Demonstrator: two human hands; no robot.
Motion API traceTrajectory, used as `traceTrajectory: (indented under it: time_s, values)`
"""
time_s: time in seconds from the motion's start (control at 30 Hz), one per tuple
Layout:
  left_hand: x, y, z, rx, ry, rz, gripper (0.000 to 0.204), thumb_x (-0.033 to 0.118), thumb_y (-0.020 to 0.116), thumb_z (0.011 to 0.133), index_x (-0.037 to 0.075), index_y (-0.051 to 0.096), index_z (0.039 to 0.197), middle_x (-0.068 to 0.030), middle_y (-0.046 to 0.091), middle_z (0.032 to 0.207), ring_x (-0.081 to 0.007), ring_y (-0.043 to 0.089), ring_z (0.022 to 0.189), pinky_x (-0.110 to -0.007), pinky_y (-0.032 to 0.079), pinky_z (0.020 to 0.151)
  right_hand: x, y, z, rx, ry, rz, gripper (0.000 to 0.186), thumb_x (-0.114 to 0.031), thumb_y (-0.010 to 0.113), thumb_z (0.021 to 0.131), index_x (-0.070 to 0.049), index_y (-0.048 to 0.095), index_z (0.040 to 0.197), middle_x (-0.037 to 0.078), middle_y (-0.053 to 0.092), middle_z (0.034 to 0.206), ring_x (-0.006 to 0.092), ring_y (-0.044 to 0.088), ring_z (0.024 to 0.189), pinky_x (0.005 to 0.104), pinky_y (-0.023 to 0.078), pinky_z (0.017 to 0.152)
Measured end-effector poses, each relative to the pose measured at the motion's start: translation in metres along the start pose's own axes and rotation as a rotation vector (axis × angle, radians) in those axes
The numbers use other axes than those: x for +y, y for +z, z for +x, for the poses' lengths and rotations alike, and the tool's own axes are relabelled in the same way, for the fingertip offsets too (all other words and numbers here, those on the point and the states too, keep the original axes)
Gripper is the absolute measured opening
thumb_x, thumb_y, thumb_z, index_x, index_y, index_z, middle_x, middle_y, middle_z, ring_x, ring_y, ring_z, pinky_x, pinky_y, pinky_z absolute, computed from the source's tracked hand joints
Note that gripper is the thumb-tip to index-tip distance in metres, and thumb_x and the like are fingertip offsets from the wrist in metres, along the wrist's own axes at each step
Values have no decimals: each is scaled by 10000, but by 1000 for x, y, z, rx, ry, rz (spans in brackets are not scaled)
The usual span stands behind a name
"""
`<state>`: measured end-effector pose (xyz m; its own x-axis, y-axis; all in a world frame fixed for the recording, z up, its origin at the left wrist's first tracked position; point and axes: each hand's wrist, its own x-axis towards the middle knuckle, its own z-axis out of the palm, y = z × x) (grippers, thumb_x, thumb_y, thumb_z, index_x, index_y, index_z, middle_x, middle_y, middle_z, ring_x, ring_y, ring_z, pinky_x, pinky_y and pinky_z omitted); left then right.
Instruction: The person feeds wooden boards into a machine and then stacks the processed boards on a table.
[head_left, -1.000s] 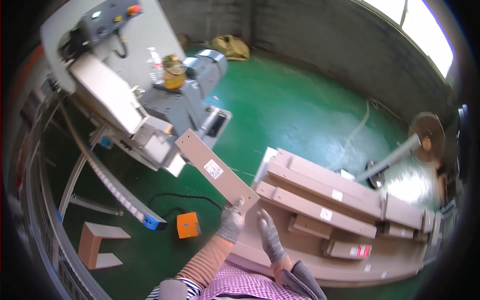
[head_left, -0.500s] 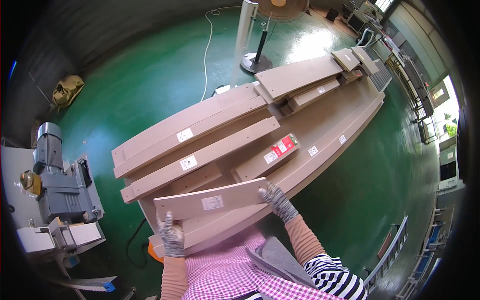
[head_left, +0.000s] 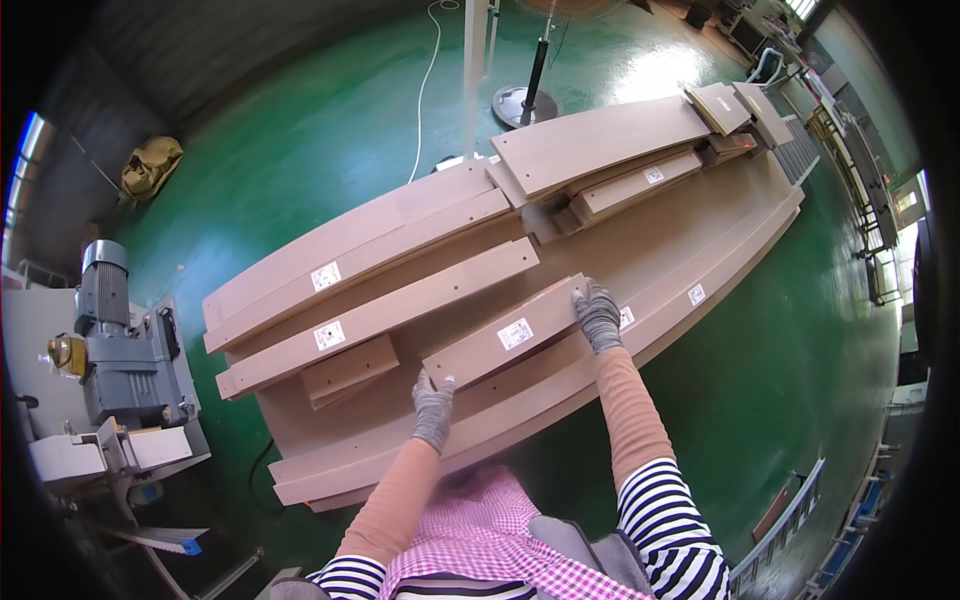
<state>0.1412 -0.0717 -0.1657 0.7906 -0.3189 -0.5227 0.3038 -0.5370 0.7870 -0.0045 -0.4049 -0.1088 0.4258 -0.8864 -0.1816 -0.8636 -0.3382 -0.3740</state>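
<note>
A short beige board (head_left: pixel 470 354) with a white label lies between my two gloved hands, over the place of a small stack in the middle of the long panel (head_left: pixel 690 220). My left hand (head_left: pixel 434 412), in a grey knit glove, grips its left end at the lower corner. Around the right end, my right hand (head_left: pixel 599 318) is closed, its fingers over the top corner. Whether the board fully rests on the pieces beneath cannot be made out. Left of it lies a short stack of drilled pieces (head_left: pixel 350 370), below a long narrow labelled board (head_left: pixel 400 318).
More long boards (head_left: pixel 360 235) lie along the far side, with a wide board (head_left: pixel 600 145) farther right. Long strips (head_left: pixel 540 408) line the near edge. A grey motor machine (head_left: pixel 130 340) stands left. Beyond are a round-based stand (head_left: pixel 527 105) and a white cable (head_left: pixel 428 75) on the green floor.
Both hands have carried the board right and away from me, from the near left onto the small stack. The red label on that stack is now covered. The view has shifted slightly.
</note>
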Motion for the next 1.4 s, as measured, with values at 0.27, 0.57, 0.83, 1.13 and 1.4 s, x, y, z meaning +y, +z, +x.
traceTrajectory:
  time_s: [0.27,0.57,0.83,1.13,1.4]
  values:
    - [17,-24,-15,45,49,121,686,233,712,831,34,402,1410,-239,451,1292,-316,523,1135,-383,461,960,11,61,-3,181,12,-234,753,-470,574,851,12,394,1401,244,480,1362,393,419,1290,469,272,1122]
    - [-7,-177,-82,-128,-95,-446,685,186,637,911,66,282,1484,-184,477,1373,-220,513,1208,-333,419,1009,-58,65,-176,295,-266,136,491,-155,598,893,-12,469,1345,182,462,1392,342,412,1309,430,265,1134]
    - [-64,-456,-106,283,297,-1233,485,312,590,928,104,481,1353,-106,612,1204,-244,604,1086,-449,476,978,-253,119,-358,-200,-783,278,418,-120,601,827,-18,568,1231,161,567,1263,329,484,1242,456,274,1129]
    - [-79,-688,-109,653,360,-1627,370,375,561,942,115,576,1204,-87,639,1107,-262,604,1029,-462,460,967,-414,179,-452,-474,-865,506,243,-65,618,827,-2,644,1060,184,646,1069,322,619,1016,396,467,947]
    - [-116,-802,-98,909,250,-1601,755,475,603,889,109,291,1471,-132,303,1514,-308,316,1385,-455,251,1138,-485,199,-479,-491,-958,484,224,-54,610,844,1,653,1056,171,656,1024,304,629,979,370,477,912]
